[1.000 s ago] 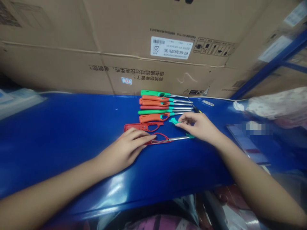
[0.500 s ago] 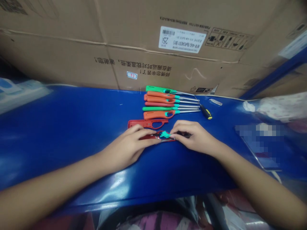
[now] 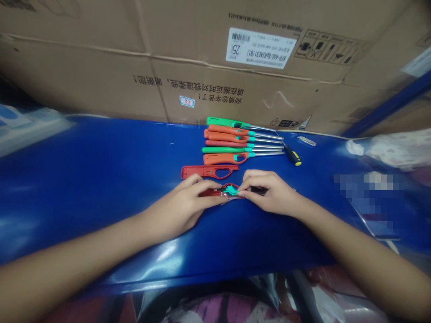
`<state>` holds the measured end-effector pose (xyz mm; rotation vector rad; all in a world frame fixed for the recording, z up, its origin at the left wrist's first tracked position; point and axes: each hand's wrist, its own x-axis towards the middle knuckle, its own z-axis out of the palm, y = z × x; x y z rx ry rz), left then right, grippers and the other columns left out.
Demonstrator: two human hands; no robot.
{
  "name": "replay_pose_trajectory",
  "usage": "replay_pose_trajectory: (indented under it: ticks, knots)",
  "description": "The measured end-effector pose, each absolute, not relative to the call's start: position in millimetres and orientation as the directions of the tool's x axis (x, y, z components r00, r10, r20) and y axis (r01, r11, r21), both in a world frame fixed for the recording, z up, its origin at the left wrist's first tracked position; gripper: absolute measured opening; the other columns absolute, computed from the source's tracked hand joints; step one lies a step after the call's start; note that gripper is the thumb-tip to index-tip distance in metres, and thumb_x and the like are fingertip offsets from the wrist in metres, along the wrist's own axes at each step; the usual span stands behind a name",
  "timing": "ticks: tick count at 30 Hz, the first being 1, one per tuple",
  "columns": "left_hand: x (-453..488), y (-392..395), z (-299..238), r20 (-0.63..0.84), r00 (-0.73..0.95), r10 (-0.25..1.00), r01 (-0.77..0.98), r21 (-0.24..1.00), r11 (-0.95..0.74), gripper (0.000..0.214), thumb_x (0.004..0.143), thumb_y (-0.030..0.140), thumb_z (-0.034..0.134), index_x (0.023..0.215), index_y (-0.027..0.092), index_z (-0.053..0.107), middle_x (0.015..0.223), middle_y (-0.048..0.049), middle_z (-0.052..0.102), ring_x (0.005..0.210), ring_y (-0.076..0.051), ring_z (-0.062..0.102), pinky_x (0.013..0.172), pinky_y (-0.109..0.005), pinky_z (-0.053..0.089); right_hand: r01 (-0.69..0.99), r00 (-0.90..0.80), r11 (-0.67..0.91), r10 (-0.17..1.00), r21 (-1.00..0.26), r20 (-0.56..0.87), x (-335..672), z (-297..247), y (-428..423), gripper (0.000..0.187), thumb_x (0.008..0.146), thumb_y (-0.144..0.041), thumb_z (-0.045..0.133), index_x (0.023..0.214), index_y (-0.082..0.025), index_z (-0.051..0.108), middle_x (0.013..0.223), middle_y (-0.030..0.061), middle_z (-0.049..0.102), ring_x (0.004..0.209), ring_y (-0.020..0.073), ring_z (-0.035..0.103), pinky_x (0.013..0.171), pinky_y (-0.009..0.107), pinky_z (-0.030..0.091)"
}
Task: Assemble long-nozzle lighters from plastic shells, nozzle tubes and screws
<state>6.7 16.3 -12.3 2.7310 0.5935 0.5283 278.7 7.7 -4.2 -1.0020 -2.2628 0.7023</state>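
An open red lighter shell half lies on the blue table in front of me. My left hand rests on its handle end, fingers pressing it down. My right hand pinches a small teal trigger piece at the shell's finger loop, fingers closed. A second empty red shell half lies just behind. Further back, several finished long lighters in orange and green lie in a neat row with metal tubes pointing right.
A screwdriver with a black and yellow handle lies right of the row. A small clear piece sits near it. Large cardboard boxes wall the table's back. A plastic bag is at the right.
My right hand carried the teal trigger piece from beside the lighter row down to the open red shell, meeting my left hand there. The camera view shifted slightly.
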Motion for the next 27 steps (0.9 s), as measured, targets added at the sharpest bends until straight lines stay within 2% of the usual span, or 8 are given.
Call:
replay_pose_trajectory:
  ticks: [7, 13, 19, 22, 27]
  knots:
    - [7.1, 15.1, -13.5, 0.295, 0.845, 0.446, 0.338, 0.353, -0.873, 0.049, 0.097, 0.005, 0.044, 0.139, 0.026, 0.059, 0.134, -0.0092, 0.060, 0.112, -0.025, 0.050, 0.098, -0.045, 0.050, 0.468, -0.555, 0.578, 0.781, -0.669, 0.287, 277.9, -5.8, 8.1, 0.009, 0.091, -0.016, 0.065, 0.085, -0.016, 0.073, 0.079, 0.0026, 0.064, 0.069, 0.0106, 0.059, 0.061, 0.023, 0.045]
    - [7.4, 15.8, -13.8, 0.302, 0.844, 0.444, 0.330, 0.362, -0.872, 0.047, 0.098, 0.006, 0.045, 0.137, 0.027, 0.060, 0.133, -0.0088, 0.061, 0.109, -0.024, 0.052, 0.097, -0.043, 0.050, 0.488, -0.578, 0.601, 0.766, -0.633, 0.281, 275.7, -6.6, 5.9, 0.009, 0.092, -0.016, 0.064, 0.086, -0.017, 0.071, 0.080, 0.0022, 0.064, 0.071, 0.0107, 0.059, 0.064, 0.023, 0.045]
    - [8.9, 15.1, -12.4, 0.270, 0.795, 0.544, 0.358, 0.515, -0.779, 0.033, 0.100, 0.014, 0.049, 0.130, 0.023, 0.060, 0.126, -0.0070, 0.065, 0.113, -0.022, 0.055, 0.101, -0.039, 0.048, 0.488, -0.589, 0.627, 0.750, -0.607, 0.301, 275.8, -5.7, 3.9, 0.010, 0.093, -0.018, 0.063, 0.085, -0.017, 0.069, 0.080, 0.0020, 0.062, 0.069, 0.0108, 0.057, 0.061, 0.023, 0.044]
    - [9.5, 14.6, -13.7, 0.275, 0.756, 0.594, 0.381, 0.554, -0.740, 0.031, 0.099, 0.016, 0.053, 0.129, 0.017, 0.057, 0.122, -0.0103, 0.066, 0.113, -0.024, 0.057, 0.100, -0.041, 0.049, 0.502, -0.629, 0.669, 0.718, -0.549, 0.300, 276.8, -5.2, 2.9, 0.012, 0.095, -0.018, 0.059, 0.089, -0.018, 0.069, 0.083, 0.0035, 0.063, 0.075, 0.0126, 0.059, 0.067, 0.024, 0.046]
    - [10.1, 14.9, -15.7, 0.279, 0.733, 0.621, 0.371, 0.601, -0.708, 0.031, 0.097, 0.016, 0.055, 0.127, 0.016, 0.057, 0.123, -0.0120, 0.065, 0.117, -0.024, 0.058, 0.103, -0.042, 0.049, 0.509, -0.686, 0.741, 0.656, -0.437, 0.315, 278.2, -3.5, 1.5, 0.015, 0.099, -0.019, 0.054, 0.094, -0.018, 0.068, 0.087, 0.0047, 0.065, 0.077, 0.0130, 0.060, 0.069, 0.024, 0.046]
